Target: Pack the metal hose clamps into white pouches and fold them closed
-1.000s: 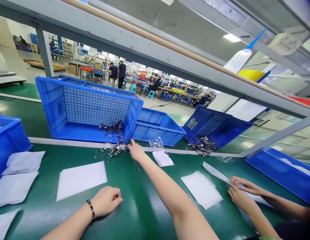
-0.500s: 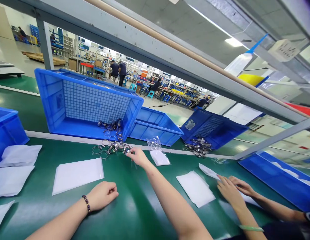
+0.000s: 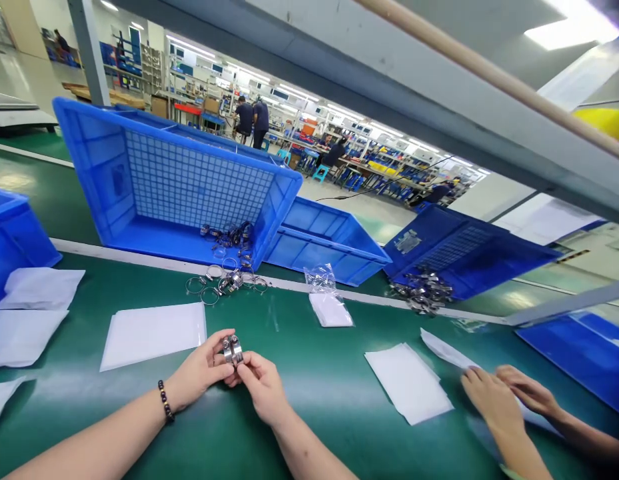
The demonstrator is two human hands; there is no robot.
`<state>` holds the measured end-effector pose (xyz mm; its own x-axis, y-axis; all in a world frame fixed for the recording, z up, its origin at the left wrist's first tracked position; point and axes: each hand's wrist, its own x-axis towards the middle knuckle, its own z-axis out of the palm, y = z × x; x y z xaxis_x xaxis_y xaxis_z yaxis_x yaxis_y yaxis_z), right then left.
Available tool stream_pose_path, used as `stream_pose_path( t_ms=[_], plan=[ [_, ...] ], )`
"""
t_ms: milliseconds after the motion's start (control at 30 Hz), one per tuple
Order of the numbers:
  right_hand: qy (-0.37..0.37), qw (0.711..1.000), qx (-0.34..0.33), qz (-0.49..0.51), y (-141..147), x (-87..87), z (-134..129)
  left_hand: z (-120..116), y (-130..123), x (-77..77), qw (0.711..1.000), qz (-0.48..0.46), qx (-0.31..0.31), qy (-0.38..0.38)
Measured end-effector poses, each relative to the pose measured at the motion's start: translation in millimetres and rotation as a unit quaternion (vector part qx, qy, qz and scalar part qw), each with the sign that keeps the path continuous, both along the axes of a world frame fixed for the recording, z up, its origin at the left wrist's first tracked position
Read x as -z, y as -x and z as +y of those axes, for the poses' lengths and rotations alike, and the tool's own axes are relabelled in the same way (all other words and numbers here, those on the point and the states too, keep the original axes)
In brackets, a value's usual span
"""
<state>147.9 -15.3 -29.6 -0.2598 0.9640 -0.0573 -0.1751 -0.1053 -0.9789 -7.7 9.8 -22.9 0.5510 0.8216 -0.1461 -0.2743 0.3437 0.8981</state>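
Observation:
Two metal hose clamps (image 3: 233, 349), side by side, are held between my hands above the green table (image 3: 319, 400). My left hand (image 3: 203, 368) closes its fingers around their left side, and my right hand (image 3: 262, 385) pinches them from the right. Beyond my hands, a loose pile of hose clamps (image 3: 230, 281) spills out at the mouth of a tipped blue crate (image 3: 189, 250). A stack of white bags (image 3: 152, 333) lies to the left, just behind my left hand.
Filled white bags (image 3: 26, 337) lie at the far left. A clear plastic bag (image 3: 320, 279) rests on small white sheets (image 3: 331, 311). At right, a co-worker's hands (image 3: 499, 397) handle a white bag beside another stack (image 3: 408, 383). A second clamp pile (image 3: 423, 291) fronts a dark blue crate (image 3: 469, 257).
My right hand has come back from the clamp pile with hose clamps. My left hand has risen and opened around them, so both hands now hold them together. The view has shifted.

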Motion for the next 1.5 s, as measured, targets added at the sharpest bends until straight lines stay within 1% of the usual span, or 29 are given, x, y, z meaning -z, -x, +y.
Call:
stream_pose_path(
  t_ms=[67,133,267,433,500,600,733,833,933,1033,1167,1267,1400,1500],
  plan=[
    [-0.032,0.999,-0.022,-0.024,-4,-2.8,1,1,1,-0.3,1.000,0.002,0.000,0.004],
    [-0.048,0.997,-0.037,-0.045,-9,-4.5,1,2,2,0.2,1.000,0.005,0.008,0.002],
    [-0.042,0.996,-0.049,-0.055,-16,-5.6,-1,3,1,-0.1,1.000,0.013,0.017,-0.007],
    [-0.058,0.995,-0.044,-0.070,-18,-11.0,-2,2,-2,-1.7,0.999,0.046,0.003,-0.007],
    [-0.044,0.997,-0.046,-0.053,-18,-12.0,-2,2,-2,-0.8,0.998,0.062,0.004,-0.005],
    [-0.003,0.999,-0.049,-0.003,-17,-10.7,-1,2,-1,1.6,0.997,0.073,0.006,-0.002],
    [0.042,0.998,-0.030,0.029,-14,-8.6,-1,2,-1,3.6,0.995,0.101,0.010,-0.008],
    [0.069,0.997,-0.016,0.030,-13,-8.2,0,2,0,3.0,0.988,0.151,0.018,-0.033],
    [0.093,0.995,-0.009,0.022,-14,-7.3,2,3,3,0.7,0.972,0.223,0.015,-0.070],
    [0.108,0.994,0.010,0.019,-15,-5.1,5,7,7,-3.7,0.959,0.259,-0.036,-0.112],
    [0.111,0.993,0.034,0.019,-17,-1.3,9,14,12,-15.2,0.941,0.269,-0.145,-0.143],
    [0.102,0.994,0.049,0.010,-19,2.2,11,13,16,-30.7,0.925,0.266,-0.212,-0.170],
    [0.091,0.993,0.068,-0.007,-22,6.5,14,4,23,-56.6,0.893,0.240,-0.297,-0.240],
    [0.087,0.993,0.074,-0.020,-22,7.6,15,2,31,-70.6,0.875,0.235,-0.328,-0.268]
  ],
)
